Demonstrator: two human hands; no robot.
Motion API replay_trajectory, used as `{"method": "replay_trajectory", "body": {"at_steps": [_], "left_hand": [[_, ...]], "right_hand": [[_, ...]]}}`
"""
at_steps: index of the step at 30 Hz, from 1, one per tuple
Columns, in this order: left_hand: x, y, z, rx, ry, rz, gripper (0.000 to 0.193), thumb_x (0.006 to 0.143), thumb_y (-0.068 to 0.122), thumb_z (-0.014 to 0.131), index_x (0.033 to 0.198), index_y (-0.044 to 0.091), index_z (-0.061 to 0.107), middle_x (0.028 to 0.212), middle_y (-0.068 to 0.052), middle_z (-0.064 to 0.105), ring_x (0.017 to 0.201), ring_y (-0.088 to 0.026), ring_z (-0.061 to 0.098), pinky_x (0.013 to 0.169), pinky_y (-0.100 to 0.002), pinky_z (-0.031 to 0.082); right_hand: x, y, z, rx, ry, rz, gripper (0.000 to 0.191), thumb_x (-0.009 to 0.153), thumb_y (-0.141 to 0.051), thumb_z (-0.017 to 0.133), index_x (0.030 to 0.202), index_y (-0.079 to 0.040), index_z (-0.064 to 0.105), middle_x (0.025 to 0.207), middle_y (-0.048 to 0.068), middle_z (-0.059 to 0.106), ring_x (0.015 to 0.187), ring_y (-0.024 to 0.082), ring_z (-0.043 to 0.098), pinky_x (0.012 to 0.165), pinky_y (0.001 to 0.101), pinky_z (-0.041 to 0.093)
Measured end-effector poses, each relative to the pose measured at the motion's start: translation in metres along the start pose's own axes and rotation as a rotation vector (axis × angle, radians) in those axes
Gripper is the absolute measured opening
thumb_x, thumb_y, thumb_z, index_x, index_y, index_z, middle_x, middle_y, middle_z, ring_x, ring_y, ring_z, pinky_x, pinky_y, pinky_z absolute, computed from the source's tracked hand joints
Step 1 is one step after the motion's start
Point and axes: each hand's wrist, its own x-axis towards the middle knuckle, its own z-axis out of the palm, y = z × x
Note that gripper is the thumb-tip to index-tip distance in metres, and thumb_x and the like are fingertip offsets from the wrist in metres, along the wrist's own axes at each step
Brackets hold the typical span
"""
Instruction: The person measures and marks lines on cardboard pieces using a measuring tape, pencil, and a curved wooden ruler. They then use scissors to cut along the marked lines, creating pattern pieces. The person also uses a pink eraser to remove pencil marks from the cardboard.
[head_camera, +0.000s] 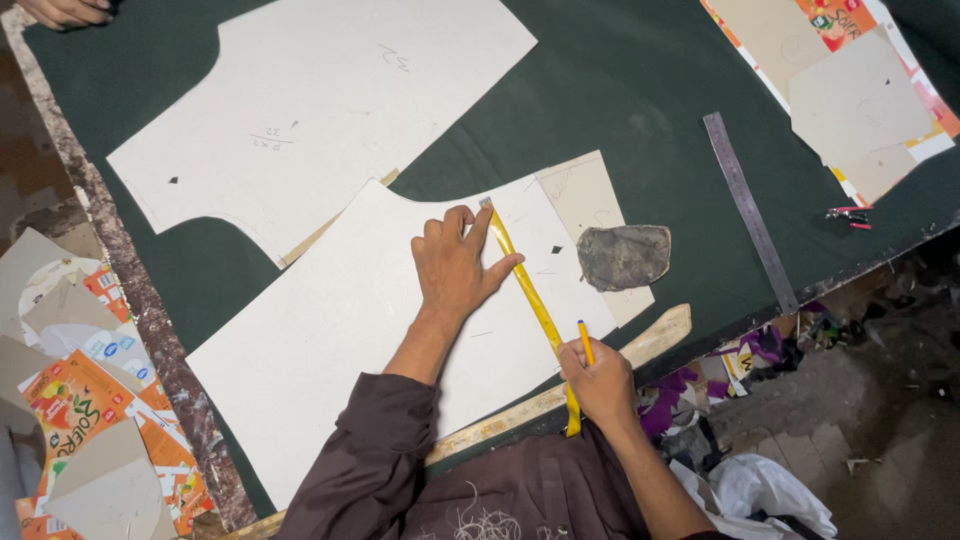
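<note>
The left hand (455, 268) lies flat with fingers spread on the near cardboard pattern piece (340, 330), pinning the upper end of a yellow measuring tape (530, 300) against it. The right hand (600, 385) is closed around the tape's lower end and a yellow pencil (585, 342). The tape runs diagonally across the pattern piece, on the dark green table (640, 90). A steel ruler (750, 212) lies well apart.
</note>
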Motion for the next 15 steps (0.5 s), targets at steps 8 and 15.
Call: {"method": "replay_trajectory", "body": {"at_steps": [8,15], "left_hand": [[-0.0003,-0.0017,0.0042,-0.083,0.019,0.002,0.084,0.067,0.067,0.085,0.13,0.012,0.071,0.113,-0.004,0.054,0.09,-0.023,0.042,0.073,-0.041,0.032],[-0.0016,-0.0001,0.0057,-0.096,-0.005,-0.005,0.082,0.07,0.061,0.086,0.132,0.009,0.071,0.112,-0.003,0.054,0.092,-0.022,0.043,0.075,-0.041,0.032]], "right_hand": [[-0.0056,-0.0101,-0.0043,-0.045,0.003,-0.062,0.023,0.087,-0.025,0.071,0.086,-0.002,0.073,0.061,0.007,0.07,0.052,0.015,0.071,0.054,0.0319,0.055],[-0.0083,-0.0094,-0.0059,-0.081,-0.005,-0.079,0.023,0.088,-0.027,0.068,0.089,-0.005,0.073,0.062,0.005,0.071,0.054,0.016,0.075,0.055,0.0319,0.056]]}}
